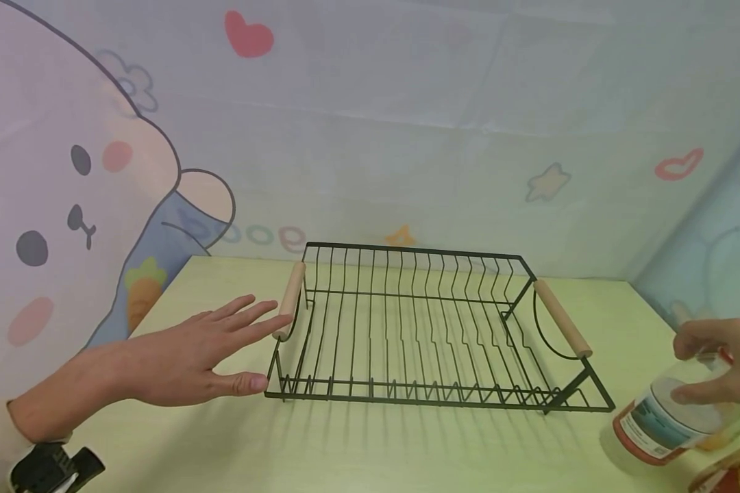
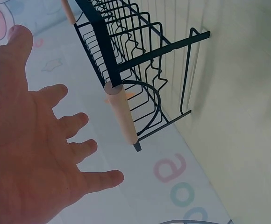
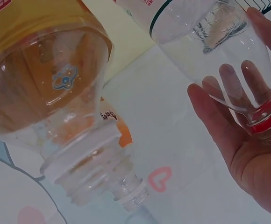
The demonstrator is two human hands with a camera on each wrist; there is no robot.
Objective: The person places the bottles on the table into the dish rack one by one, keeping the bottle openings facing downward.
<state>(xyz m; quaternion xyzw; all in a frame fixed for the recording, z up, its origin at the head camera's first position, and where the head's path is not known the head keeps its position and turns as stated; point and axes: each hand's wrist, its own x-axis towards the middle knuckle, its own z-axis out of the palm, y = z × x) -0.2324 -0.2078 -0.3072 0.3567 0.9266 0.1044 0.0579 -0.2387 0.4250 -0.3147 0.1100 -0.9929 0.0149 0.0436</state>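
Note:
A black wire dish rack [image 1: 407,329] with two wooden handles stands on the pale table. Beside its left handle [image 1: 292,301], my left hand [image 1: 191,352] is held out with fingers spread and nothing in it. The left wrist view shows the same bare palm [image 2: 37,149] apart from the rack. At the far right, my right hand [image 1: 724,363] grips a clear plastic bottle [image 1: 660,418] by its shoulder and neck. The bottle is tilted and has a printed label. In the right wrist view, a red ring [image 3: 268,119] circles its uncapped neck, and the fingers show through the clear plastic.
Close to the right hand stands a larger bottle [image 3: 46,79] with orange-brown contents and an open neck. Another bottle neck [image 3: 131,191] shows behind it. Yellow and red packaging [image 1: 730,479] fills the lower right corner. A printed cloth [image 1: 370,123] hangs behind the table.

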